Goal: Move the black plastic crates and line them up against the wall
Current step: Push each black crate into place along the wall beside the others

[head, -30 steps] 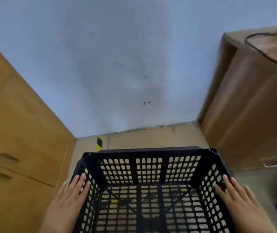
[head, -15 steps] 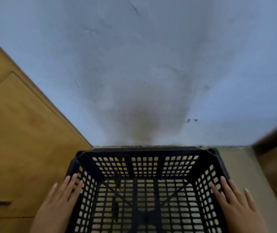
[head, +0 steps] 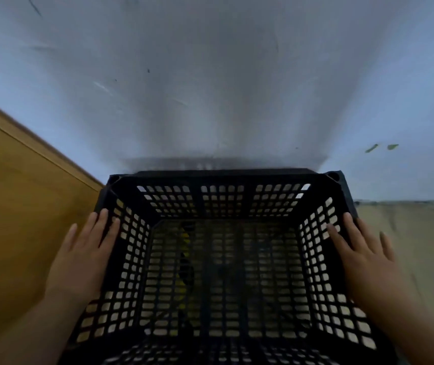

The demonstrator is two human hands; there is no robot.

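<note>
A black plastic crate (head: pixel 223 180) with perforated walls fills the lower middle of the head view, open side up and empty. Its far rim sits close to or against the grey-blue wall (head: pixel 210 88). My left hand (head: pixel 84 254) presses flat against the crate's left outer wall, fingers spread. On the opposite side my right hand (head: pixel 363 256) lies flat over the right rim and wall. Both hands clamp the crate between them. Yellow and black floor tape shows through the crate's mesh bottom.
A wooden cabinet side (head: pixel 13 219) stands just left of the crate, touching or nearly touching its left corner. Beige floor (head: pixel 416 233) stretches to the right of the crate along the wall's base.
The crate has moved forward to the wall and left toward the wooden cabinet. The strip of floor in front of it has vanished, and the right-hand cabinet has left the view.
</note>
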